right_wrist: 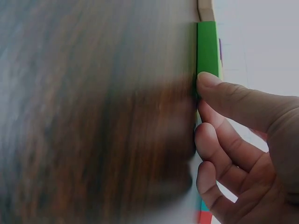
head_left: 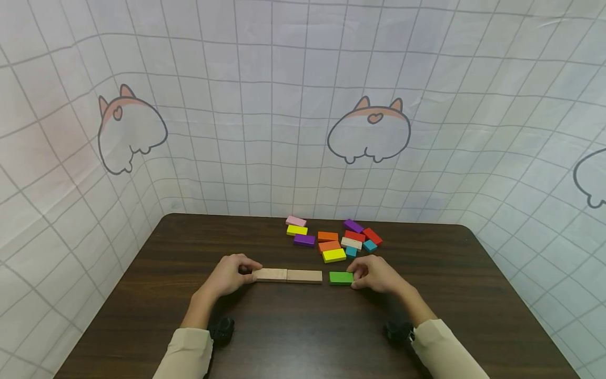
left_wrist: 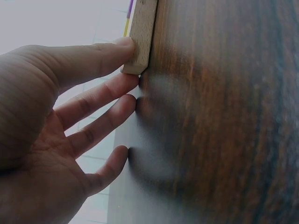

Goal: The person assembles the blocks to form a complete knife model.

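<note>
Two plain wooden blocks (head_left: 304,276) lie end to end in a row on the dark table. My left hand (head_left: 230,275) pinches the left end of the row, thumb on the near side; in the left wrist view the hand (left_wrist: 60,112) has its thumb against the wooden block (left_wrist: 144,35). To the right of the row, across a small gap, lies a green block (head_left: 340,278). My right hand (head_left: 376,273) pinches its right end, and in the right wrist view the thumb of the hand (right_wrist: 252,140) presses the green block (right_wrist: 207,49).
Behind the row lie several loose coloured blocks, among them a yellow one (head_left: 334,256), an orange one (head_left: 327,236), a purple one (head_left: 304,240) and a red one (head_left: 372,236). The brown table (head_left: 303,331) ends at a white gridded cloth (head_left: 265,131).
</note>
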`<state>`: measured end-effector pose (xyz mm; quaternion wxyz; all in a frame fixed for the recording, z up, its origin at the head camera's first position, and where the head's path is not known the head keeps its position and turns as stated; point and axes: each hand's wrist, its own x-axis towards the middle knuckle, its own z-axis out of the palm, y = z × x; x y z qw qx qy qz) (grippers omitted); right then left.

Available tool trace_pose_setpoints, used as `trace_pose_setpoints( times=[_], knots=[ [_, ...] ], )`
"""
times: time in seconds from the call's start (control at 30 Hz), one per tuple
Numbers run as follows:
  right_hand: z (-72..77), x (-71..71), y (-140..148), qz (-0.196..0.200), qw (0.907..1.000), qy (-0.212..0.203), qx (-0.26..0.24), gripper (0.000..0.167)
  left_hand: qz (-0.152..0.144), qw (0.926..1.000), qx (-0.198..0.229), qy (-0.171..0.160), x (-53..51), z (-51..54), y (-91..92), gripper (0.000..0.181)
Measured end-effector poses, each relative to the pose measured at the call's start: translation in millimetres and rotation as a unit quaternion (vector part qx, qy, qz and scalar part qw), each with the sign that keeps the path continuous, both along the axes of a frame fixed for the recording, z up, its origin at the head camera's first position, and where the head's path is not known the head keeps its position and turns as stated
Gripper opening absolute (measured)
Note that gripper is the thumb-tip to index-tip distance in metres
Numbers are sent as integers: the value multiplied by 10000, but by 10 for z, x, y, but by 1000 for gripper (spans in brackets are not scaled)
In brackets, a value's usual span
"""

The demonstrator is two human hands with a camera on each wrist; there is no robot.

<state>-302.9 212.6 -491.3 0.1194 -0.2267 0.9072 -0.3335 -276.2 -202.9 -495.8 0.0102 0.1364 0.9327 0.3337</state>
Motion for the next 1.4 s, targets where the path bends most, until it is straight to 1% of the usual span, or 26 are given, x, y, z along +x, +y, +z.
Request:
trace_pose_setpoints(
  times=[0.17,0.43,0.6,1.07,1.23,1.4],
  knots=[
    [12,1,-79,2,10000,-66,-32,25,28,10000,11,-12,8,10,4,23],
    [10,-2,-179,1,10000,8,27,25,66,10000,15,-49,0,14,8,22],
    [6,4,-195,1,10000,32,31,26,57,10000,11,-19,-1,26,13,22],
    [-4,3,-227,-142,9998,-111,56,25,63,10000,0,-45,13,30,7,22],
    [1,12,-219,-65,9999,-110,109,26,38,10000,13,-26,10,26,2,23],
    [35,-9,-180,212,9996,-171,122,31,23,10000,20,-2,3,21,0,23]
  ],
)
